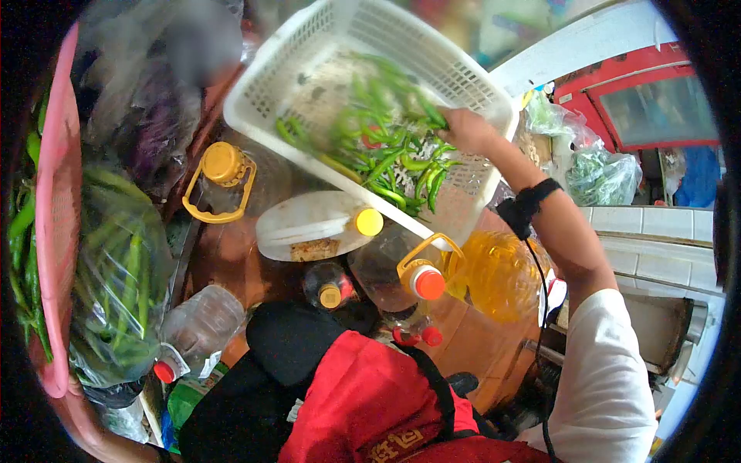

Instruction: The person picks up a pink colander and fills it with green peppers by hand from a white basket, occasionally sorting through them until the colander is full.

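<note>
Clasping slim green chilies [432, 114], the right grip [466, 131] overhangs a perforated plastic basket [309, 85]; the left grip's [74, 387] state is unclear.

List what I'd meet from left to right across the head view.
Pink basket, bag of long green peppers, clear red-capped bottle, white yellow-capped jug, container of golden liquid, bagged leafy greens.

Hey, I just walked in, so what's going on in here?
Someone has their right hand in a white basket, fingers at the green peppers. Some peppers are blurred, so the exact grip is unclear. Their left arm reaches to the lower edge of a pink basket, which also has green peppers beside it; the left hand is mostly hidden. Bottles and jugs stand or lie below the white basket.
</note>
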`<state>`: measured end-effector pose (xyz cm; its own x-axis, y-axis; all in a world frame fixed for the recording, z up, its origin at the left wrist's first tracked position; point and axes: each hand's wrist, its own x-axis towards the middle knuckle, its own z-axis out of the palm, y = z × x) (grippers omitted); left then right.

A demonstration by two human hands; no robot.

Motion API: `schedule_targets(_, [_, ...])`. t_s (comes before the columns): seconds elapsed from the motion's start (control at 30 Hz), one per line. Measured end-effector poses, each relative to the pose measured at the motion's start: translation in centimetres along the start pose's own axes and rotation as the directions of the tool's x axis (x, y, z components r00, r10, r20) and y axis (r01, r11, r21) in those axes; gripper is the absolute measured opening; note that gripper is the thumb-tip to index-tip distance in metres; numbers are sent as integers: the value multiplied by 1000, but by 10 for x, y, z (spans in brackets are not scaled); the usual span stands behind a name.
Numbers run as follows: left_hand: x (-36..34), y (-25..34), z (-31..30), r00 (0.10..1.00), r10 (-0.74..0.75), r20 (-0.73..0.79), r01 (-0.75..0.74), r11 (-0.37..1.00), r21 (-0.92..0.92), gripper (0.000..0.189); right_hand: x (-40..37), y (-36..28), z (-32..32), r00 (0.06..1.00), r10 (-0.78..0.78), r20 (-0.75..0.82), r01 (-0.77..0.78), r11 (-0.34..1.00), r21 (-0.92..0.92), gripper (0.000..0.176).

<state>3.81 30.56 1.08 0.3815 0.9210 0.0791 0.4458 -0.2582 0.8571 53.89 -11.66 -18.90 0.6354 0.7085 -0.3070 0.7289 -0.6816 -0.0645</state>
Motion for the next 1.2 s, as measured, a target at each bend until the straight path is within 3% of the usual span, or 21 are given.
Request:
schedule_targets(0.03, [-4, 9, 10, 1000, 3, 5, -3, 1000, -5, 44, 4, 14, -2, 999, -52, -5, 53, 998, 41, 33])
schedule_targets(0.1, [-25, 54, 59, 921, -325, -214, 165, 824, -542, 44, 1, 23, -2, 991, -114, 70, 107, 989, 100, 32])
schedule_targets(0.13, [-17, 34, 39, 921, -325, -213, 164, 822, -545, 44, 1, 25, -2, 972, -189, 139, 165, 972, 166, 31])
schedule_targets(0.17, [-2, -3, 1, 978, -158, -138, 128, 969, -209, 45, 1, 28, 1, 972, -191, 137, 168, 972, 164, 31])
schedule_targets(0.2, [5, -23, -21, 1000, -26, -6, 27, 989, 147, 45, 2, 30, 5, 949, -283, 135, 270, 957, 108, 31])
schedule_targets(0.23, [4, -24, -21, 999, -29, -13, 31, 988, 150, 45, 3, 29, 8, 917, -374, 139, 371, 927, 53, 31])
schedule_targets(0.3, [4, -26, -19, 1000, 16, -7, -15, 990, 137, 63, 3, 23, 9, 945, -299, 134, 297, 954, 39, 31])
schedule_targets(0.4, [2, -20, -8, 999, -6, -53, 6, 1000, -6, 63, 7, 28, 16, 943, -170, 285, 144, 984, 108, 29])
schedule_targets(0.5, [1, -16, -2, 997, -21, -70, 16, 997, -72, 64, 9, 22, 24, 895, -72, 439, 132, 986, -107, 29])
schedule_targets(0.57, [0, -16, -2, 997, -28, -78, 21, 996, -92, 65, 4, 4, 25, 856, 143, 496, 54, 931, -361, 29])
schedule_targets(0.7, [-5, -14, -4, 994, -38, -103, 26, 993, -111, 65, 0, 15, 46, 920, 132, 369, 10, 934, -358, 27])
schedule_targets(0.77, [-4, -13, -3, 993, -35, -114, 22, 994, -108, 66, 2, 13, 40, 898, 111, 426, 49, 937, -347, 25])
schedule_targets(0.87, [-4, -14, -8, 993, -90, -82, 73, 979, -190, 45, 7, 16, 15, 909, 44, 415, 60, 970, -234, 27])
schedule_targets(0.93, [0, -31, -26, 997, 41, 66, -56, 967, 249, 46, 7, 11, -10, 961, -77, 267, 94, 994, -50, 32])
schedule_targets(0.97, [9, -45, -39, 997, 43, 66, -58, 968, 243, 46, 5, 7, -21, 962, -73, 264, 90, 994, -55, 32])
schedule_targets(1.0, [23, -63, -56, 926, 43, 374, 181, 820, -543, 46, 2, 1, -29, 991, -91, 97, 88, 995, 42, 30])
schedule_targets(1.03, [31, -71, -61, 791, 280, 544, 532, 125, -838, 47, -2, -6, -38, 993, -90, -75, 100, 986, 137, 29])
schedule_targets(1.07, [31, -69, -55, 786, 286, 548, 537, 121, -835, 47, -5, -15, -51, 1000, -10, 14, 6, 958, 288, 28])
schedule_targets(1.13, [30, -63, -48, 862, 148, 484, 189, 793, -579, 46, -2, -5, -30, 994, -69, -79, 84, 974, 212, 28])
schedule_targets(1.17, [28, -58, -45, 905, 120, 409, -9, 965, -263, 46, 0, -6, -23, 976, -144, -164, 166, 978, 128, 28])
schedule_targets(1.2, [24, -53, -42, 938, 127, 321, -171, 979, 113, 45, 3, -6, -20, 996, -91, -5, 90, 995, -34, 25])
